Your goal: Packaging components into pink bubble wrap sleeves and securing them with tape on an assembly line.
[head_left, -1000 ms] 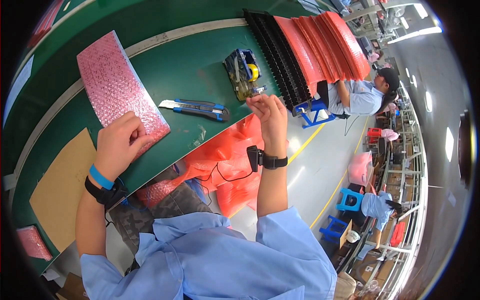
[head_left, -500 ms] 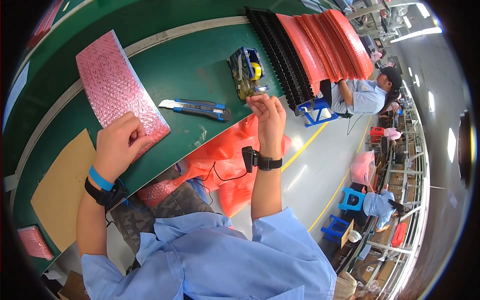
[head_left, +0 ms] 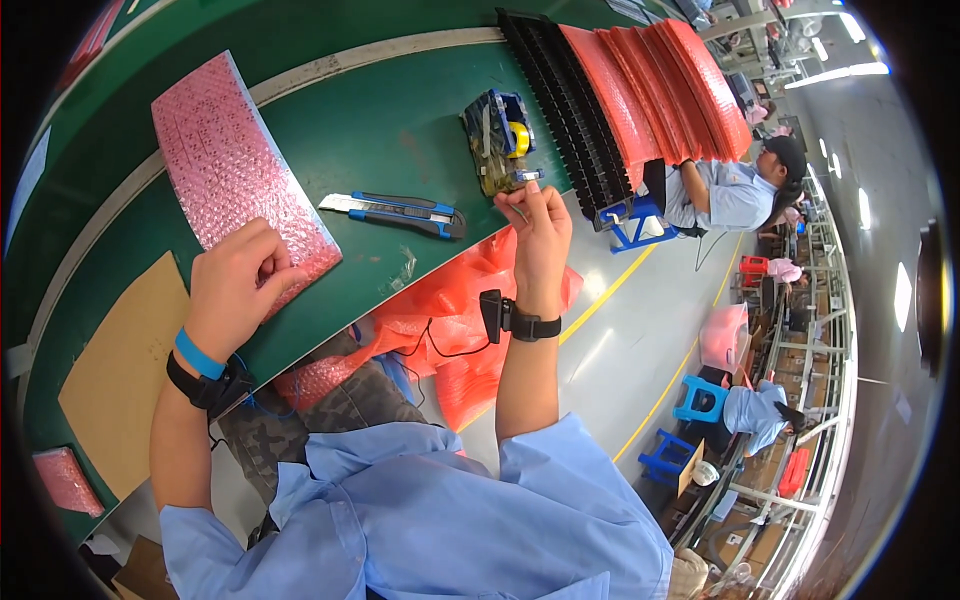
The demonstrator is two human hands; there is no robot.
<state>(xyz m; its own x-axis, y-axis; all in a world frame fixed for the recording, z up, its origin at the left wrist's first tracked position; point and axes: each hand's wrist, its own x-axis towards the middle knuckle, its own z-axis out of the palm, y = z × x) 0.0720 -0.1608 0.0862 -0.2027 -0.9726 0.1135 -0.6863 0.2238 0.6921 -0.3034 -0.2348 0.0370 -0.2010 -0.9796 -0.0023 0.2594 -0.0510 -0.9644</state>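
Observation:
My left hand (head_left: 238, 272) rests on the near end of a long flat piece in pink bubble wrap (head_left: 228, 150), fingers curled and thumb lying against it. What is under the palm is hidden. My right hand (head_left: 541, 235) is raised at the table edge, thumb and fingertips pinched together right at the front of a tape dispenser (head_left: 490, 150) with a yellow hub. Anything thin between those fingertips is too small to make out. Between the hands lies a blue and black utility knife (head_left: 405, 213), its blade extended to the left.
A brown cardboard sheet (head_left: 125, 375) and a small pink wrapped packet (head_left: 68, 480) lie at the left. Black slotted racks (head_left: 570, 110) and stacked red bubble-wrap pouches (head_left: 650, 90) stand at the far right. Red bubble wrap (head_left: 470, 340) hangs below the edge. A co-worker (head_left: 735, 190) sits beyond.
My right hand's fingertips have moved slightly up, closer against the tape dispenser's front. The left hand stays on the pink wrapped piece. The whole view has shifted a little.

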